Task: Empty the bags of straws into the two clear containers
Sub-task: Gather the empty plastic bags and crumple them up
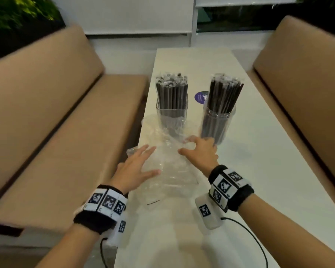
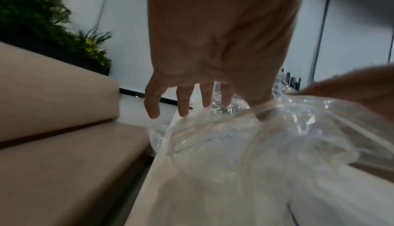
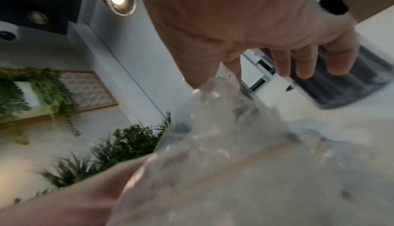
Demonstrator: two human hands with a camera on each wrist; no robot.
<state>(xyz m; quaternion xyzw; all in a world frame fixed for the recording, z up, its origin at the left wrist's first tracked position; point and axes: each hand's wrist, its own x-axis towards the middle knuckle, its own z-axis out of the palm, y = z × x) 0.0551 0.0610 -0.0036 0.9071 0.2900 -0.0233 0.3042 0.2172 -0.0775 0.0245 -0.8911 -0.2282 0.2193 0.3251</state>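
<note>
Two clear containers stand on the white table (image 1: 259, 171), both packed with dark wrapped straws: a square one (image 1: 172, 113) on the left and a round one (image 1: 218, 122) on the right. Empty clear plastic bags (image 1: 168, 157) lie crumpled in front of them. My left hand (image 1: 151, 161) is spread flat over the left part of the plastic, fingers straight (image 2: 183, 101). My right hand (image 1: 184, 146) reaches into the crumpled top, thumb and forefinger pinching a fold of bag (image 3: 224, 136); its other fingers (image 3: 302, 64) hang loosely curled near the round container (image 3: 345, 91).
Tan cushioned benches flank the table, one on the left (image 1: 66, 142) and one on the right (image 1: 307, 84). The table's left edge runs just under my left hand. A round purple sticker (image 1: 201, 97) sits between the containers. Green plants (image 2: 42, 27) stand behind the left bench.
</note>
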